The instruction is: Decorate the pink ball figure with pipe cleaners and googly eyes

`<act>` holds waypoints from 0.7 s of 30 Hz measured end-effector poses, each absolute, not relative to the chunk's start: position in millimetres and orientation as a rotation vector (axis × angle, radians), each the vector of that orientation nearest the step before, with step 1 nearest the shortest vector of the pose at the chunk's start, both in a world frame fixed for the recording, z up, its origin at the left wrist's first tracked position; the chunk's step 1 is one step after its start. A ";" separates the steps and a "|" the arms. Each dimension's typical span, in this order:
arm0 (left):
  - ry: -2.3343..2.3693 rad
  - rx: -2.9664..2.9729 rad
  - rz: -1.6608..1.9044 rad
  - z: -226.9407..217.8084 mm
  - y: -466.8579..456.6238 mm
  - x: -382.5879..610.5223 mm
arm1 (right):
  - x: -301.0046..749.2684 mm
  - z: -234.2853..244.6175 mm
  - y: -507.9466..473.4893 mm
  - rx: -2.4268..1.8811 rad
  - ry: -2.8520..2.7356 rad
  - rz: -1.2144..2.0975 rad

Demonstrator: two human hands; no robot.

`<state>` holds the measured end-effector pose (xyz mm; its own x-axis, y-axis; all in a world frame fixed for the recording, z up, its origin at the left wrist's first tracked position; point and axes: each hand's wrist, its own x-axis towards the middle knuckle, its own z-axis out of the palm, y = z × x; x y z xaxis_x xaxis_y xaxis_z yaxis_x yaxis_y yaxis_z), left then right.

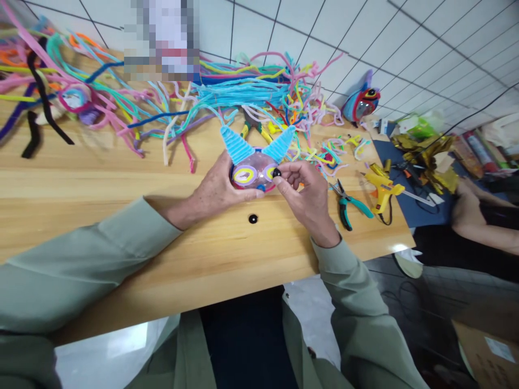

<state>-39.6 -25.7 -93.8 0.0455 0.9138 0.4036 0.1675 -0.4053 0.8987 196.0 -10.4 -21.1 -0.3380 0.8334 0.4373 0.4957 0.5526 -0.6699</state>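
Note:
My left hand (217, 186) is wrapped round the left side of a clear plastic animal head (258, 160) with blue pipe-cleaner ears and purple-and-yellow eye rings. Between the thumb and fingers of my right hand (304, 186) is a shiny black bead (277, 172), at the head's right eye ring. A pale irregular patch shows inside the left eye ring (245, 175). Another black bead (253, 219) lies on the wooden table (203, 254) just below the head. To the right of my right hand rest teal-handled pliers (349, 206).
Blue pipe cleaners (243, 93) and many coloured ones spread along the table's back. A yellow glue gun (381, 190) lies near the right edge. Yellow-handled pliers (265, 134) sit behind the head. A finished-looking figure (362, 104) stands back right. Another person's arm (470, 208) is at far right.

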 end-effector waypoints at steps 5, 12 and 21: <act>1.108 1.656 1.393 -92.0 -27.4 -40.1 | 195.3 -23.3 -9.7 -1.024 -2.006 0.540; 1.087 1.625 1.398 -91.9 -27.8 -39.6 | 194.1 -25.7 -10.0 -1.077 -1.983 0.561; 1.095 1.590 1.382 -95.1 -26.9 -41.3 | 193.7 -29.8 -9.4 -1.048 -1.949 0.579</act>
